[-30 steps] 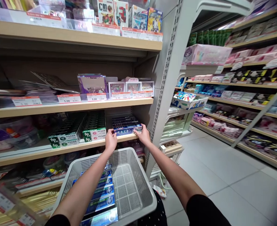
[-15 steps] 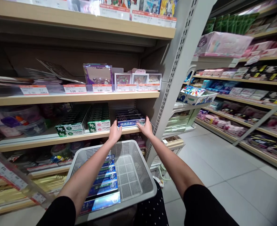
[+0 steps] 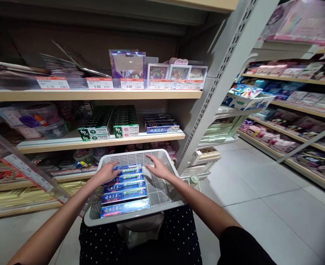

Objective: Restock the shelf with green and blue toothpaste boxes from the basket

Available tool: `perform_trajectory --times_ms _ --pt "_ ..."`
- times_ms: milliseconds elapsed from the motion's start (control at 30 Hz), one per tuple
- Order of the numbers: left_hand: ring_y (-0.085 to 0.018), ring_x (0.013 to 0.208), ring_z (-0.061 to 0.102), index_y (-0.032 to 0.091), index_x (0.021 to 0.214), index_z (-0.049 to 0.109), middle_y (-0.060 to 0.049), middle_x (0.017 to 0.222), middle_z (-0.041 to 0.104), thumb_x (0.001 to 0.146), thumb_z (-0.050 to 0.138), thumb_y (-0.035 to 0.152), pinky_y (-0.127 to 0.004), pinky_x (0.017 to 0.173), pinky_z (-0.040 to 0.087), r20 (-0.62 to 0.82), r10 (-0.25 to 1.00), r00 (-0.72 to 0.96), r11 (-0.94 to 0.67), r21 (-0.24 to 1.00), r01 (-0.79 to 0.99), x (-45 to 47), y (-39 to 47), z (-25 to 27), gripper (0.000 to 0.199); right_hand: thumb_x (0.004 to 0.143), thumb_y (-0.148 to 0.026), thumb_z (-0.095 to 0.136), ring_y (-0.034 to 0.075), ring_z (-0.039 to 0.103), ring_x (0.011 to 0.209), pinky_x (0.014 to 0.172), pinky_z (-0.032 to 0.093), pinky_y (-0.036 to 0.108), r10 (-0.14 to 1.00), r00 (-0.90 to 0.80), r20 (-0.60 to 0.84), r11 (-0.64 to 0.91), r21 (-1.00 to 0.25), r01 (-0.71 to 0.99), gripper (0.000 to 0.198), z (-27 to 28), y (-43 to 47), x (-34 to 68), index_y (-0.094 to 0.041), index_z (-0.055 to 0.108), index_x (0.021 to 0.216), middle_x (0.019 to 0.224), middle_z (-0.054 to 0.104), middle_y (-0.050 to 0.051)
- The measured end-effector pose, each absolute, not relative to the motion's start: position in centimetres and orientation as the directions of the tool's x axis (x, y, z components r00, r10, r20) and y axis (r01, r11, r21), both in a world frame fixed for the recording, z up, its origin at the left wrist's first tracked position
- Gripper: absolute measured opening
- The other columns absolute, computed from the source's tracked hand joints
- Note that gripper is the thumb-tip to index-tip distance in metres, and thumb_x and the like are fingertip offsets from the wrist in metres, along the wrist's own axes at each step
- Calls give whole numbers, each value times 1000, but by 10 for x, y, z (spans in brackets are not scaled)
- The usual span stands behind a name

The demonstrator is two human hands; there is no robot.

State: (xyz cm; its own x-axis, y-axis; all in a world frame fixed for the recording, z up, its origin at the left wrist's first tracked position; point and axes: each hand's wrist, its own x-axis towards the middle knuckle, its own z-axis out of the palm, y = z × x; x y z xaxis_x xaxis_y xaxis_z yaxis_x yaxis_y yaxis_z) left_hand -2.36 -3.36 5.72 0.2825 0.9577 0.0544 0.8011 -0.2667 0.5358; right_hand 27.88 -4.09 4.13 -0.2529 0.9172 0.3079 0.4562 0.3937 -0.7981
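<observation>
A grey plastic basket [image 3: 168, 186] rests on my lap, with several blue toothpaste boxes [image 3: 125, 197] lined up along its left side. My left hand [image 3: 109, 172] reaches over the basket's left rim, thumb and fingers apart, at the far boxes; I cannot tell whether it touches them. Over the basket's right half, my right hand [image 3: 158, 167] is open with fingers spread and holds nothing. On the shelf ahead lies a stack of blue toothpaste boxes [image 3: 162, 129], apart from both hands.
Green-and-white boxes [image 3: 97, 130] stand in two rows left of the blue stack. Clear plastic tubs [image 3: 45, 119] sit farther left. A perforated grey upright [image 3: 206, 99] borders the shelf's right side. Price tags [image 3: 131, 84] line the shelf above. Tiled floor [image 3: 242, 180] extends right.
Both hands have let go of the blue toothpaste boxes on the shelf and drawn back down over the basket. My view has tilted lower, showing my lap.
</observation>
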Motion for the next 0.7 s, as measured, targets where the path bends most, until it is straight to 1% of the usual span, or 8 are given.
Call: perform_trajectory --times_ms 100,167,233,367,500,567,633,700 --pt "-34 116 58 21 107 68 -12 118 68 62 74 43 -38 101 40 -71 987 143 -71 607 791 -44 -43 36 51 76 -35 71 29 55 121 104 42 47 949 -302 89 217 -881 420 55 21 -42 260 -21 58 127 132 59 11" --pt "-35 113 59 20 104 69 -14 115 68 60 75 42 -38 100 40 -89 991 102 -25 619 785 -47 -48 28 51 73 -34 74 28 59 116 99 47 45 938 -346 -4 134 -918 374 55 13 -43 251 -21 60 124 129 61 11" --pt "-35 112 60 18 106 68 -16 115 68 63 72 43 -38 98 41 -98 990 104 -28 578 815 -44 -49 26 50 72 -33 74 26 61 112 96 50 41 920 -388 -63 66 -948 311 58 8 -47 246 -22 58 127 128 61 9" --pt "-36 110 61 18 111 67 -17 115 68 70 66 45 -38 93 44 -102 984 144 -68 532 844 -36 -42 28 49 73 -32 74 25 56 120 99 47 40 921 -365 -134 -50 -972 231 64 3 -53 247 -23 53 132 138 54 9" --pt "-34 116 58 20 120 62 -15 125 64 70 68 39 -36 96 42 -80 983 164 -97 532 841 -32 -29 26 54 73 -29 74 23 55 122 100 47 38 940 -315 -131 -104 -989 102 60 -1 -48 253 -23 54 130 139 52 11" --pt "-34 120 55 21 125 58 -15 131 60 71 68 35 -37 98 41 -81 985 152 -89 512 854 -29 -21 22 57 73 -28 75 20 59 115 97 48 35 955 -263 -137 -125 -990 59 58 -6 -43 255 -22 56 128 132 57 11" --pt "-34 121 55 21 127 56 -15 132 59 71 69 34 -37 98 40 -88 990 113 -53 508 860 -26 -12 16 58 74 -29 74 19 64 102 92 51 34 966 -192 -172 -166 -985 46 54 -12 -38 257 -19 58 124 118 64 11" --pt "-33 117 57 21 126 57 -15 128 61 72 69 38 -38 97 41 -104 993 63 4 541 841 -24 -6 9 58 75 -29 73 17 66 89 85 54 33 971 -108 -213 -209 -977 47 48 -18 -33 258 -16 60 119 102 68 9"
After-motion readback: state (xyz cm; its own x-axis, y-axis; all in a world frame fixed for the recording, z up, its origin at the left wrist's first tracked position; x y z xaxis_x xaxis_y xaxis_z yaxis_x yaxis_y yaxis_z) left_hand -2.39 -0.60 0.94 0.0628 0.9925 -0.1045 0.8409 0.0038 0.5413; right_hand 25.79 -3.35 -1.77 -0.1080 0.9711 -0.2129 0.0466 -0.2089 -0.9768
